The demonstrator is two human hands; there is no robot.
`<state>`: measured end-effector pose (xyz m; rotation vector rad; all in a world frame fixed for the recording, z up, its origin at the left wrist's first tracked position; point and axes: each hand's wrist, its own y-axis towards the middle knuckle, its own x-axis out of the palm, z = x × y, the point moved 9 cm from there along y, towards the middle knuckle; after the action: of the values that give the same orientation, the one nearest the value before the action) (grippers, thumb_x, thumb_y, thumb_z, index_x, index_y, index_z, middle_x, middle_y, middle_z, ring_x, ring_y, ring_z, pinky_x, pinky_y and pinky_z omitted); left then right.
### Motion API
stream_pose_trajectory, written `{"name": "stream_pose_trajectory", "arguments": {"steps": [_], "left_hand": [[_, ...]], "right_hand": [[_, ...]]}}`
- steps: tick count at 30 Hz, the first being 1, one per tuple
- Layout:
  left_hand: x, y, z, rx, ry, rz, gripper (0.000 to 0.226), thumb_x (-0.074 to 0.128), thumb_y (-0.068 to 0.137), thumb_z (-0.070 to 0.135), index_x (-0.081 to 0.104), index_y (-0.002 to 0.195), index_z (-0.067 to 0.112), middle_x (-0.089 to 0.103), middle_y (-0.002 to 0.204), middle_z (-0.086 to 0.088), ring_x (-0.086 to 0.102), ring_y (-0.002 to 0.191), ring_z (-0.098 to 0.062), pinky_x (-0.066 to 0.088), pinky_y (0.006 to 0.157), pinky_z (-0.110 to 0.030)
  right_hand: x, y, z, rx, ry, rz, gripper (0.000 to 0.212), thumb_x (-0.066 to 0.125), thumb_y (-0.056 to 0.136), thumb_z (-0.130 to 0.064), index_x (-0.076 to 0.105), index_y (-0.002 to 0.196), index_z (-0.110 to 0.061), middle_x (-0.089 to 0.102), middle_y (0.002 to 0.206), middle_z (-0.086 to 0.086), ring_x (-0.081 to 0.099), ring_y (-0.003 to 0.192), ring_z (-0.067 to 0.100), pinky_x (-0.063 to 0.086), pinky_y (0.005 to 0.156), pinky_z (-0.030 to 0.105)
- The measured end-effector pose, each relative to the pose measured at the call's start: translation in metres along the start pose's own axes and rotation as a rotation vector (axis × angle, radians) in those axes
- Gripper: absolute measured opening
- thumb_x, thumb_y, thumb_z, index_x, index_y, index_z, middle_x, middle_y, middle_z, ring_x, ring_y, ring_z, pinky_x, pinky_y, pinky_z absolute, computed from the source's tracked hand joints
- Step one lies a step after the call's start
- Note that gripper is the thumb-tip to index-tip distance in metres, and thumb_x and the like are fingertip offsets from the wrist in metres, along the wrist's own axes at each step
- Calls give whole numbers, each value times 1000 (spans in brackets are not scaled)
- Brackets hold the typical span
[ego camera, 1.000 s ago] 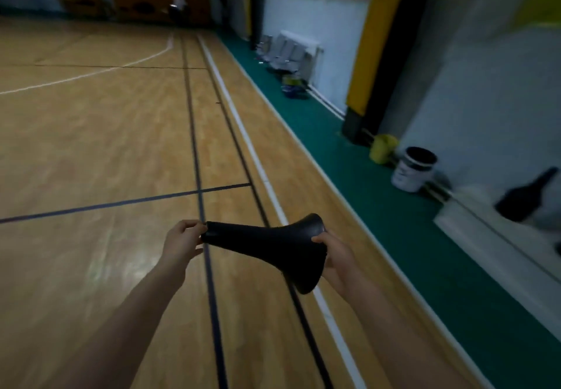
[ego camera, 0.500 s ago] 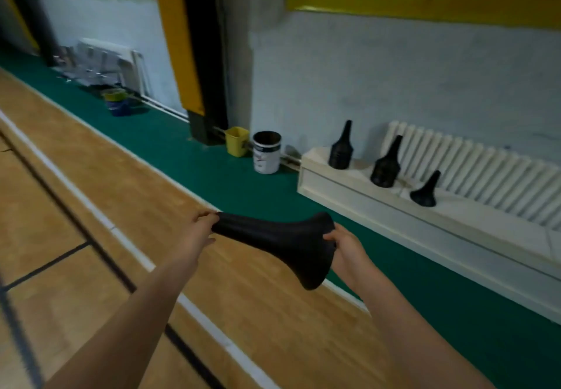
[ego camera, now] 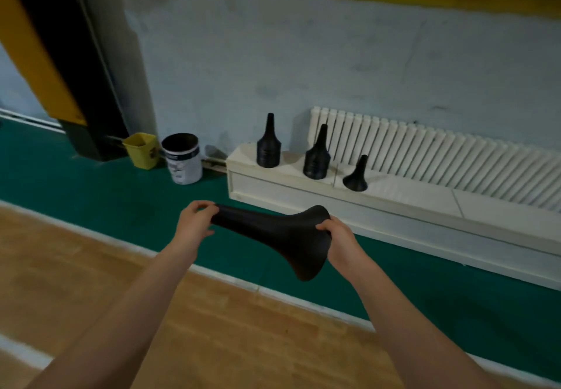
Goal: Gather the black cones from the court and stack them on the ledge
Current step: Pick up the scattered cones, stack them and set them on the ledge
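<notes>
I hold a black cone (ego camera: 282, 237) sideways in front of me, tip to the left, wide base to the right. My left hand (ego camera: 194, 221) pinches the narrow tip. My right hand (ego camera: 337, 237) grips the rim of the base. Ahead stands the white ledge (ego camera: 394, 203) along the wall. On it are a tall stack of black cones (ego camera: 268, 146) at the left end, a second stack (ego camera: 317, 156) beside it, and a single low cone (ego camera: 355, 176) further right.
A white radiator (ego camera: 440, 158) runs behind the ledge. A white paint bucket (ego camera: 182, 158) and a small yellow bin (ego camera: 141, 149) stand on the green floor strip left of the ledge. A black and yellow padded pillar (ego camera: 57, 64) rises at the far left.
The view has swung from the open court to face the wall and drawn closer to the ledge. The cone stays sideways in both hands, held the same way.
</notes>
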<state>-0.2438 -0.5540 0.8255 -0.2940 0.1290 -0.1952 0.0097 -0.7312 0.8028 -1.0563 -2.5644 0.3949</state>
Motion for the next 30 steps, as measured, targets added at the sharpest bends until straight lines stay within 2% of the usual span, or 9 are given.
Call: {"name": "stream_pose_trajectory", "arguments": {"steps": [5, 8, 13, 15, 19, 21, 25, 30], "left_hand": [[50, 70, 34, 32, 49, -115, 8, 54, 95, 18, 59, 101, 14, 56, 119, -12, 55, 111, -27, 50, 84, -39], [81, 109, 49, 38, 62, -153, 5, 55, 93, 16, 59, 93, 17, 57, 119, -13, 55, 112, -28, 50, 82, -38], [143, 178, 64, 15, 88, -196, 8, 56, 92, 16, 59, 86, 19, 58, 117, -14, 57, 109, -28, 50, 82, -38], [179, 207, 75, 13, 105, -215, 4, 56, 92, 15, 60, 92, 15, 58, 116, -14, 58, 105, -27, 50, 82, -38], [248, 259, 104, 20, 136, -264, 14, 55, 93, 11, 57, 106, 8, 57, 112, -15, 57, 94, -25, 49, 83, -38], [280, 287, 120, 32, 156, -270, 15, 56, 92, 10, 57, 107, 8, 58, 111, -15, 58, 94, -25, 49, 82, -37], [325, 336, 142, 35, 166, -285, 16, 56, 91, 9, 57, 107, 8, 59, 112, -15, 58, 97, -25, 49, 81, -36], [370, 411, 160, 15, 175, -290, 15, 56, 92, 9, 56, 107, 8, 59, 114, -18, 59, 96, -27, 49, 81, -36]], "right_hand": [[2, 57, -29, -9, -8, 76, 11, 49, 88, -2, 59, 90, -8, 60, 93, 18, 57, 87, 30, 43, 75, 34], [-2, 95, -42, -6, 18, 110, 10, 51, 87, -3, 58, 87, -9, 60, 92, 17, 57, 87, 30, 43, 76, 34], [-14, 171, -71, 18, 27, 158, 6, 50, 88, -3, 56, 88, -4, 57, 82, 14, 55, 76, 24, 43, 68, 32], [-25, 209, -87, 30, 50, 159, 6, 50, 88, -2, 56, 88, -4, 56, 79, 14, 54, 74, 23, 42, 66, 31], [-45, 281, -125, 45, 98, 150, 11, 49, 88, 0, 56, 81, -5, 54, 74, 11, 54, 68, 21, 43, 64, 29], [-54, 318, -144, 61, 113, 161, 13, 49, 89, 0, 56, 80, -6, 54, 75, 12, 55, 70, 21, 45, 68, 31], [-59, 383, -175, 77, 105, 168, 9, 50, 90, -1, 58, 90, -6, 57, 90, 15, 57, 84, 25, 47, 92, 39], [-53, 470, -195, 151, 34, 177, 5, 57, 86, -8, 56, 90, -6, 57, 91, 16, 56, 82, 24, 46, 92, 41]]}}
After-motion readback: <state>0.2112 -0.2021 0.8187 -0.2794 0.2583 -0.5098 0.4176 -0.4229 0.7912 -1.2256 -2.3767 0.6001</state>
